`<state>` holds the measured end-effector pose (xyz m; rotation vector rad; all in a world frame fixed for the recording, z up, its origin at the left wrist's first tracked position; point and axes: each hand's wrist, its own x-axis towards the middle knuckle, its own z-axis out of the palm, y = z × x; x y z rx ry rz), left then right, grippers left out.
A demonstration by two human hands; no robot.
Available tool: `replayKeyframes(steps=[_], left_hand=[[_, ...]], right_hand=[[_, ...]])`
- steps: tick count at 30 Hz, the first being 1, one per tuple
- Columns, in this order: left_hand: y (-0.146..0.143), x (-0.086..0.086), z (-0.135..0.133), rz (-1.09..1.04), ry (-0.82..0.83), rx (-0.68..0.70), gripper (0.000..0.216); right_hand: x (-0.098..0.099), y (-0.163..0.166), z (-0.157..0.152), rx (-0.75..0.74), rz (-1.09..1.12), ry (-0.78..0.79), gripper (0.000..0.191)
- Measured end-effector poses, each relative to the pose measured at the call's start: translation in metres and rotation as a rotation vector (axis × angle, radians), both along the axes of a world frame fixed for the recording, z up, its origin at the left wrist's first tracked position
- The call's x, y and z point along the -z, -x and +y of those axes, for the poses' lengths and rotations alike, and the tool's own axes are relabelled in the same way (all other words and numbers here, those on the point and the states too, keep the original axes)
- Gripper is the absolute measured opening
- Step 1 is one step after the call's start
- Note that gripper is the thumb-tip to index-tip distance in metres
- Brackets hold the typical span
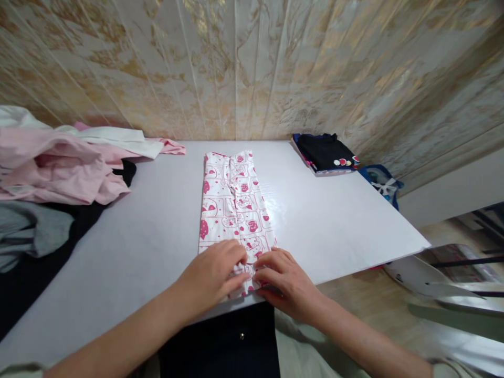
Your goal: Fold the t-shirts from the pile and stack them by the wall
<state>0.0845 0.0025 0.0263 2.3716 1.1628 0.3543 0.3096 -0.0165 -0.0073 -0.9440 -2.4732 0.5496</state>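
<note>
A white garment with pink cartoon prints (232, 202) lies folded into a long narrow strip down the middle of the white table (331, 220). My left hand (214, 273) and my right hand (285, 281) rest side by side on its near end at the table's front edge. Both hands have their fingers curled onto the cloth, gripping the hem. The end of the garment under my hands is hidden.
A heap of pink, white, grey and black clothes (55, 168) covers the table's left side. A folded stack with a black garment on top (326, 152) sits at the far right corner. A blue bag (381, 184) is beyond the right edge, and a marbled wall rises behind.
</note>
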Motion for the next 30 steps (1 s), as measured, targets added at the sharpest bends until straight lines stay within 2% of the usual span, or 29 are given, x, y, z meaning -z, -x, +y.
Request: replayKeyframes(steps=[3, 5, 8, 11, 14, 19, 24, 27, 30], left_hand=[[0.000, 0.012, -0.036, 0.011, -0.025, -0.010, 0.013], [-0.003, 0.021, -0.047, 0.014, -0.080, -0.070, 0.009], [-0.006, 0.029, -0.048, -0.033, -0.104, -0.168, 0.006], [-0.009, 0.029, -0.046, -0.154, -0.068, -0.273, 0.007], [-0.011, 0.031, -0.047, -0.230, -0.130, -0.357, 0.006], [-0.016, 0.038, -0.056, -0.088, -0.284, -0.234, 0.010], [-0.013, 0.040, -0.063, -0.056, -0.402, -0.129, 0.012], [-0.010, 0.043, -0.066, -0.054, -0.482, -0.098, 0.020], [-0.010, 0.046, -0.065, -0.038, -0.531, -0.091, 0.020]], right_hand=[[0.001, 0.007, -0.003, 0.029, 0.009, -0.016, 0.014], [0.002, 0.012, -0.004, 0.043, 0.022, -0.028, 0.009], [0.002, 0.018, -0.005, 0.050, 0.044, -0.020, 0.006], [0.002, 0.017, -0.007, 0.086, 0.117, 0.024, 0.010], [0.004, 0.014, -0.010, 0.101, 0.175, 0.026, 0.009], [0.005, 0.011, -0.019, 0.048, 0.115, -0.082, 0.013], [-0.010, -0.003, -0.016, -0.022, 0.138, 0.011, 0.015], [-0.022, -0.007, 0.000, 0.073, 0.130, 0.073, 0.015], [-0.030, 0.004, 0.031, 0.192, 0.035, 0.123, 0.011]])
